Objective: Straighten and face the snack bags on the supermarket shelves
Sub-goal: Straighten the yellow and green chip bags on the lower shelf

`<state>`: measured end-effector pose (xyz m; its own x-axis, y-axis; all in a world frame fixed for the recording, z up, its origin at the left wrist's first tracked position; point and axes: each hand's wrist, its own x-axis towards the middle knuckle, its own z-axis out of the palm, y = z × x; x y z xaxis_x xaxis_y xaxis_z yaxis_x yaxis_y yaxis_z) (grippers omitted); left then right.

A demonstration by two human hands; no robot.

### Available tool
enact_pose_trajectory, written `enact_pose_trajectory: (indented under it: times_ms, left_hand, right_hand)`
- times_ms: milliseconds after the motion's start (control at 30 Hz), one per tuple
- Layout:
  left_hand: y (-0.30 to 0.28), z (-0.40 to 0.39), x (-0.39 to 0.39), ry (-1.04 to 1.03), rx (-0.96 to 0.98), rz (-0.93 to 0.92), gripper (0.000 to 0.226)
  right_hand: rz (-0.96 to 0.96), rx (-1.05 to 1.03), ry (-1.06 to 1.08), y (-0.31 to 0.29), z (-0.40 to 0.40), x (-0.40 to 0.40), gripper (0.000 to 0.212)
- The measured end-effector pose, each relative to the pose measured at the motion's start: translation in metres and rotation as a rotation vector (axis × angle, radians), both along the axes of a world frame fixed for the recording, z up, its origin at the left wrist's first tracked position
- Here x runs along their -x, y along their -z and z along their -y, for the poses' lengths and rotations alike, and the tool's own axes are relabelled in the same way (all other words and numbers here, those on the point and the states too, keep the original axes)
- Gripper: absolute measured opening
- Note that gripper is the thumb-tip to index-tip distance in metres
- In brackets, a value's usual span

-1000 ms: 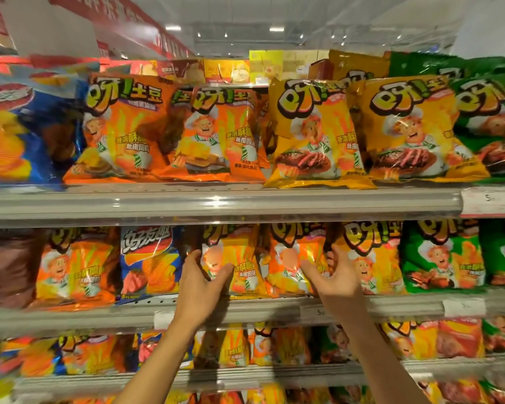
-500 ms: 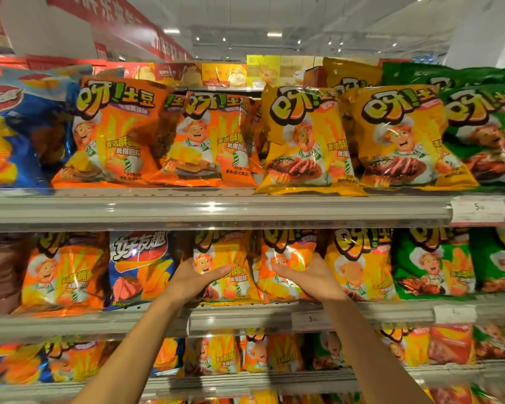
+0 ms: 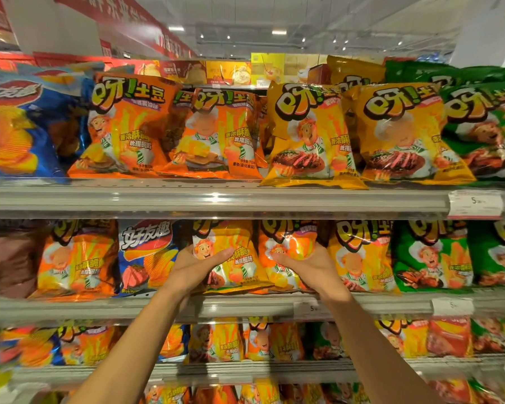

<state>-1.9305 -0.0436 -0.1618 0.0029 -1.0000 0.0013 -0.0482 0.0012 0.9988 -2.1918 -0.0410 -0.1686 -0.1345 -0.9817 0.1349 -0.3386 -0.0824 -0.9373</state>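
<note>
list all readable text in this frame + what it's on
"呀!土豆": orange bag, top shelf, and its neighbours.
"香浓酥脆" / "吮指回味": same bags, including the orange bag under the left hand.
"好友趣": blue bag, middle shelf.
"5": price tag; remaining digits blurred.
Red overhead sign: cropped, unreadable.
Small print on the bags: too small.

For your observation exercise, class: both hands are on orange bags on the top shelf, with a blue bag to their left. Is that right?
Not quite. The head view shows the left hand and right hand on orange bags on the middle shelf, not the top; the blue bag is to their left.
</note>
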Motion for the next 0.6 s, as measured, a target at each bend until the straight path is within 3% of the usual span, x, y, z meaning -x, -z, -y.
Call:
enact_pose_trajectory:
  times_ms: [133,333,433,500,533,600]
  left_hand:
    - [-0.005,-0.011,-0.009,0.02,-0.014,-0.015,0.051]
    - [0.0,-0.016,-0.006,-0.018,0.033,0.072,0.06]
    - [0.003,-0.008,0.009,-0.057,0.048,0.097,0.076]
    - [0.004,-0.004,0.023,-0.063,0.076,0.102,0.072]
    - [0.005,-0.002,0.032,-0.069,0.091,0.113,0.067]
    - [0.007,0.002,0.048,-0.078,0.116,0.136,0.058]
  right_hand:
    - [-0.046,0.03,0.007,-0.009,-0.002,-0.001,0.07]
    - [-0.12,0.013,0.026,-0.004,-0.024,0.02,0.104]
    - [-0.197,0.142,0.096,-0.003,-0.04,0.035,0.069]
    - [-0.428,0.42,0.208,-0.006,-0.054,0.044,0.058]
    - [-0.423,0.495,0.194,-0.01,-0.062,0.048,0.051]
    - [-0.595,0.729,0.153,-0.003,-0.075,0.062,0.029]
